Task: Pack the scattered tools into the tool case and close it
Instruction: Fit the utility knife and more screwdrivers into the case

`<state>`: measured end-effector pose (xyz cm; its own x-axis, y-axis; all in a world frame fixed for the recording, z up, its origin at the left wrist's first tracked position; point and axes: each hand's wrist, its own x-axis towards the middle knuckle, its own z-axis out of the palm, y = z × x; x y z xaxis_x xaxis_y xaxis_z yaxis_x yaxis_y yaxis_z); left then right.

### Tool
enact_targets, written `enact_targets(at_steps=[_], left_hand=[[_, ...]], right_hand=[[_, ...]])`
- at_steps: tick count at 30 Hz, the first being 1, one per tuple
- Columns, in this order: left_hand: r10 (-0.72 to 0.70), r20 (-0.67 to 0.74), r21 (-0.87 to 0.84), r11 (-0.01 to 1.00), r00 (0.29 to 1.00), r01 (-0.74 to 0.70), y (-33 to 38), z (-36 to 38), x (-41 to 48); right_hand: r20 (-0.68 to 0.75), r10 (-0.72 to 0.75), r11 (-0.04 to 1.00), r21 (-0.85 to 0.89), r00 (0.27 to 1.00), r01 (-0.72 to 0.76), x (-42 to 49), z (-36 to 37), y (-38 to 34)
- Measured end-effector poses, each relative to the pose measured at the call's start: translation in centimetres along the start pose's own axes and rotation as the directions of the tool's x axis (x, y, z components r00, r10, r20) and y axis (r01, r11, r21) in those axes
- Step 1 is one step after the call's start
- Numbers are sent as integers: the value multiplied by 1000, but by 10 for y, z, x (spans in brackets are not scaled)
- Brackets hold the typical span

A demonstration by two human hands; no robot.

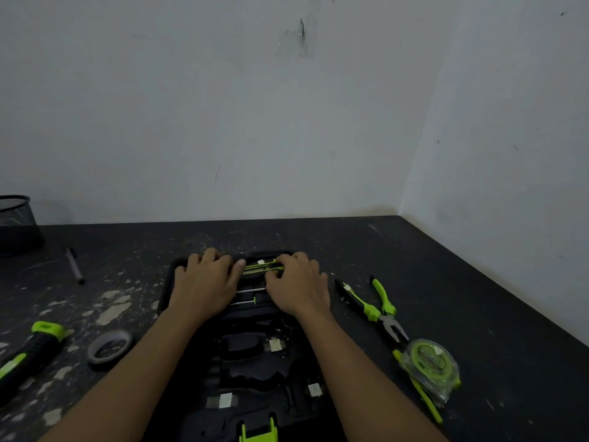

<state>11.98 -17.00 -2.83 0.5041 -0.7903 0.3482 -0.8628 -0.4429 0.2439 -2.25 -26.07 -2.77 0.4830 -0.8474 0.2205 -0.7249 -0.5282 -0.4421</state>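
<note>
Up at the far end of the open case, seen from the head camera, both hands work a green tool into its slot. It is slim and black-edged, possibly a cutter, though we cannot tell for sure. The left hand has its fingers curled down at the tool's left end, with one fingertip against it. The right hand has its fingers bent over the right end, gripping it from above. The tool lies crosswise, close to the case's far rim, and we judge it partly seated. Two thin metal shafts sit in slots just nearer to us.

We read the step as pressing this tool home. To do it well, we would line it up with the moulded recess first. Then we would push evenly at both ends, so it drops flat and neither end rides up. A tool left standing proud would likely stop the lid closing later.

Much lies unpacked on the table. Pliers lie to the right of the case. Nearer to us is a tape measure in clear wrap. A black-and-green handle and a tape roll lie to the left. A pen and a mesh cup sit further back. At the near edge, the case's green latch stands unfastened.
</note>
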Motion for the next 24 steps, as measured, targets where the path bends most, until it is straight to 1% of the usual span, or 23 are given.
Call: enact_targets(at_steps=[5, 7, 10, 12, 16, 19, 21, 22, 24], left_hand=[[101, -61, -33, 994, 993, -103, 17, -14, -16], [158, -28, -66, 985, 987, -160, 30, -20, -28], [222, 57, -64, 974, 973, -218, 43, -32, -46], [214, 133, -36, 977, 968, -212, 40, -39, -60], [187, 208, 18, 981, 960, -195, 20, -42, -89], [185, 214, 19, 981, 959, -193, 9, -39, -103], [173, 210, 9, 984, 962, -179, 8, -33, -111], [163, 195, 4, 986, 967, -167, 9, -30, -117], [151, 155, -4, 988, 976, -152, 10, -25, -124]], right_hand=[[-22, -12, 1000, 3, 1000, 12, -3, -4, -1], [-31, -18, 1000, 13, 999, 19, -5, -5, 1], [-68, -44, 998, 31, 997, 47, -5, -9, 3], [-92, -64, 996, 59, 994, 69, -7, -13, 4], [-58, -59, 994, 85, 997, 64, -16, -16, 9], [35, -48, 998, 44, 998, 46, -24, -20, 17], [97, -84, 996, 14, 992, 83, -33, -22, 21], [109, -106, 994, 13, 988, 106, -40, -25, 23], [81, -119, 993, -4, 990, 120, -50, -30, 30]])
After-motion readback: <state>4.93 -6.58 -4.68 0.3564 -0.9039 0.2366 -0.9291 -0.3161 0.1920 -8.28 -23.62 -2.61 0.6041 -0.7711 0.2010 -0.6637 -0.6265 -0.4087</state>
